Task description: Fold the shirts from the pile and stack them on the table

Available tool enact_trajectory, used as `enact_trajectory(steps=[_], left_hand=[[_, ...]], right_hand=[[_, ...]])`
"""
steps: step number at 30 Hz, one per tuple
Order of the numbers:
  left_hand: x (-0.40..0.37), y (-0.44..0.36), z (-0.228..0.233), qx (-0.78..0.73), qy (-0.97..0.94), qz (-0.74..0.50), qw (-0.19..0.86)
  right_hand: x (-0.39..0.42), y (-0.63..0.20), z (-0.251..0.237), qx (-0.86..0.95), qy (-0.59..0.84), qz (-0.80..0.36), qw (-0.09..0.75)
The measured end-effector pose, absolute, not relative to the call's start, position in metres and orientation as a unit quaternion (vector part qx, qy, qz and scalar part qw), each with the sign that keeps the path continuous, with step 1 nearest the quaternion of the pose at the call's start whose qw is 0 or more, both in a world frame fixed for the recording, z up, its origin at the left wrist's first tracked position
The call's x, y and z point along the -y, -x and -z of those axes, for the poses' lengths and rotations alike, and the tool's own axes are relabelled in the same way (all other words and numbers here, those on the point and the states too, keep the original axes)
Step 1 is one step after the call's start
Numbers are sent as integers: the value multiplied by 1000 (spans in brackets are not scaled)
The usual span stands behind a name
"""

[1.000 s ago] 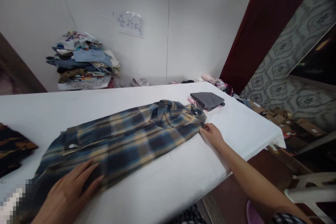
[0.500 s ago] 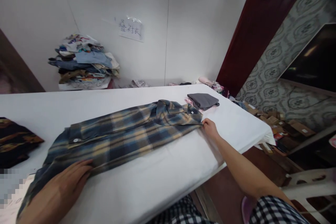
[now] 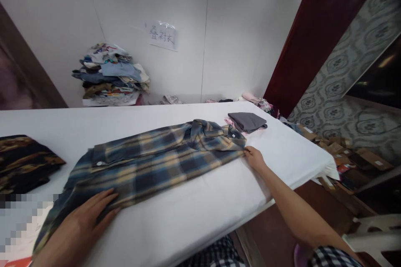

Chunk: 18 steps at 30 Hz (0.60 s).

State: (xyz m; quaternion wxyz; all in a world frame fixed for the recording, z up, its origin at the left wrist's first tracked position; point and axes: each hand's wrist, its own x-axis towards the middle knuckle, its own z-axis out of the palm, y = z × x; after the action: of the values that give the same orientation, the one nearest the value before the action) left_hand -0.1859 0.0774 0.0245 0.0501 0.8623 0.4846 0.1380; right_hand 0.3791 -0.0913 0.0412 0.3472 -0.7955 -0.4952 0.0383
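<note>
A blue, tan and cream plaid shirt [image 3: 156, 160] lies folded lengthwise across the white table [image 3: 194, 212], collar toward the right. My left hand [image 3: 86, 217] rests flat, fingers spread, on the shirt's near lower edge at the left. My right hand [image 3: 255, 159] reaches out to the shoulder corner by the collar and pinches the fabric edge there.
A folded grey garment [image 3: 247, 121] on something pink sits at the far right of the table. A dark patterned cloth [image 3: 23, 164] lies at the left. A tall pile of clothes [image 3: 109, 75] stands against the wall. Cardboard boxes [image 3: 341, 150] litter the floor at right; a white chair [image 3: 372, 238] stands near.
The shirt's near side has been drawn in narrower and flatter. Both hands stay at their ends of the shirt; the view has shifted slightly.
</note>
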Motion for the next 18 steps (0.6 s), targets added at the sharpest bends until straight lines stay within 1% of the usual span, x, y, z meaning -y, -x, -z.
enact_trajectory(steps=[3,6,9,12,15,18], left_hand=[[-71,186,-31,-476,-868,-122,75],[-67,185,-41,-496,-852,-120,117],[-71,173,-62,-512,-833,-140,153],[-81,140,-93,-502,-833,-169,159],[-100,82,-120,-454,-860,-179,152],[-126,12,-133,-374,-904,-176,111]], right_hand=[[87,-393,-39,472,806,-24,357],[86,-399,-40,495,790,42,359],[83,-384,-48,532,742,102,396],[73,-352,-58,639,646,67,411],[57,-324,-61,726,593,-19,347],[42,-313,-53,723,630,-30,284]])
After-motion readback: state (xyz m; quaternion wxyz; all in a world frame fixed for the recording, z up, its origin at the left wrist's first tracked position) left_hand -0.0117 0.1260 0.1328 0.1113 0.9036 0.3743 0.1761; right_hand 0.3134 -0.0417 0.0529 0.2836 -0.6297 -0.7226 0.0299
